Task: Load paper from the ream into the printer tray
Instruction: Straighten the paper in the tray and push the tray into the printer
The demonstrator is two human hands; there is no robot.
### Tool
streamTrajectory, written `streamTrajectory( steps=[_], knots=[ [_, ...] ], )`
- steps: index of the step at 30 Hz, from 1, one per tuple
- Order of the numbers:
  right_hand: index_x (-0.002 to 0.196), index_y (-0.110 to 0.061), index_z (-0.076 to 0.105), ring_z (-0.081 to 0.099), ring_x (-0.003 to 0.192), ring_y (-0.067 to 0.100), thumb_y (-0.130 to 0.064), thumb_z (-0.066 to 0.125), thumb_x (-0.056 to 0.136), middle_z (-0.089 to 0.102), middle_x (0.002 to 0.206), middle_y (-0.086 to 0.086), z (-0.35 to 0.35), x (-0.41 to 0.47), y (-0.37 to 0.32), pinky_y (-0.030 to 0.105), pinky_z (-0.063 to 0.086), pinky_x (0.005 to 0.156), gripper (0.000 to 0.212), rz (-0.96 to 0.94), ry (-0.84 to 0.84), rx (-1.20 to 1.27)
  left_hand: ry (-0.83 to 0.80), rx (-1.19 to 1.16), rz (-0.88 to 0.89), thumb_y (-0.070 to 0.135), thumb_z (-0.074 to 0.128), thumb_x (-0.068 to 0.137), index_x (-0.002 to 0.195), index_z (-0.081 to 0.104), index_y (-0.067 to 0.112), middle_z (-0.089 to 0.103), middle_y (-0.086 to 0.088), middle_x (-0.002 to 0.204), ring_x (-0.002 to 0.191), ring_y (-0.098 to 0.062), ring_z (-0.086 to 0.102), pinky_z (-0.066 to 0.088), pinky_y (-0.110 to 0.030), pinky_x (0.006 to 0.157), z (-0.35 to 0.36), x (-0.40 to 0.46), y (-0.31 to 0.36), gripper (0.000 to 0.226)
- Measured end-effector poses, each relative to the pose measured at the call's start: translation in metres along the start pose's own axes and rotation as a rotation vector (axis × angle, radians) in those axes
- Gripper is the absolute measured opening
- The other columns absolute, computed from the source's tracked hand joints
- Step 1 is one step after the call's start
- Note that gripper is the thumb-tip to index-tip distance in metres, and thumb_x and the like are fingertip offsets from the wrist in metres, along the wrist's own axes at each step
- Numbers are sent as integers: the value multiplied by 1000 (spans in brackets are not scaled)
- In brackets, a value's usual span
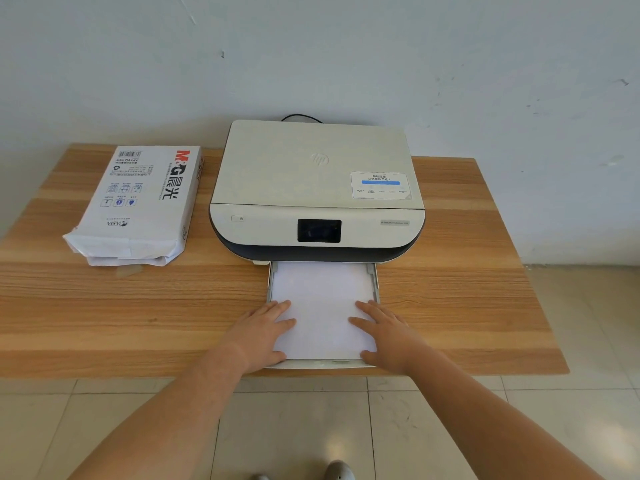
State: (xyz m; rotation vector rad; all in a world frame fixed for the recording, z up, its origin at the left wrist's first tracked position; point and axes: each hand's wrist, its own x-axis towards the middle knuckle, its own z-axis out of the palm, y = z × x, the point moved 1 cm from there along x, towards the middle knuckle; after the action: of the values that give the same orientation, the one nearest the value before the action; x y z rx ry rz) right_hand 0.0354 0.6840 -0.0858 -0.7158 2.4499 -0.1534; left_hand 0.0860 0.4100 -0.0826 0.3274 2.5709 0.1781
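A cream printer (317, 188) stands at the back middle of the wooden table (460, 306). Its paper tray (375, 282) is pulled out toward me and holds a flat stack of white paper (322, 306). My left hand (265, 336) lies flat on the stack's near left corner, thumb at the tray's front edge. My right hand (386, 332) lies flat on the near right corner, fingers spread. Neither hand grips anything. The white paper ream (138, 202), its near end torn open, lies to the left of the printer.
A black cable (301, 116) runs behind the printer along the pale wall. The table's front edge is just under my wrists, with tiled floor (311, 427) and my shoe tips (337, 471) below.
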Motion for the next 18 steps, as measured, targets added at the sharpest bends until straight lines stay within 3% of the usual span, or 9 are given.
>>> streamTrajectory(
  steps=[5, 9, 18],
  knots=[
    [151, -35, 21, -4, 149, 12, -41, 55, 90, -1, 162, -12, -3, -1, -1, 39, 10, 119, 70, 19, 6, 52, 5, -11, 4, 47, 54, 89, 150, 18, 33, -8, 8, 161, 147, -15, -2, 9, -36, 119, 1, 0, 0, 72],
    [152, -34, 21, -5, 149, 12, -48, 52, 89, -1, 163, -11, -2, 0, -1, 37, 5, 119, 72, 6, 13, 21, 1, -13, 11, 50, 52, 87, 150, 16, 34, -10, 10, 160, 147, -13, -4, 9, -36, 119, 0, 0, -2, 74],
    [152, -33, 22, -3, 149, 13, -43, 53, 89, 1, 163, -9, 2, 6, 0, 37, 2, 119, 71, 9, 43, 10, -9, -11, 10, 46, 54, 88, 150, 16, 33, -10, 9, 160, 147, -14, -5, 8, -37, 120, 0, 1, -2, 74]
  ],
)
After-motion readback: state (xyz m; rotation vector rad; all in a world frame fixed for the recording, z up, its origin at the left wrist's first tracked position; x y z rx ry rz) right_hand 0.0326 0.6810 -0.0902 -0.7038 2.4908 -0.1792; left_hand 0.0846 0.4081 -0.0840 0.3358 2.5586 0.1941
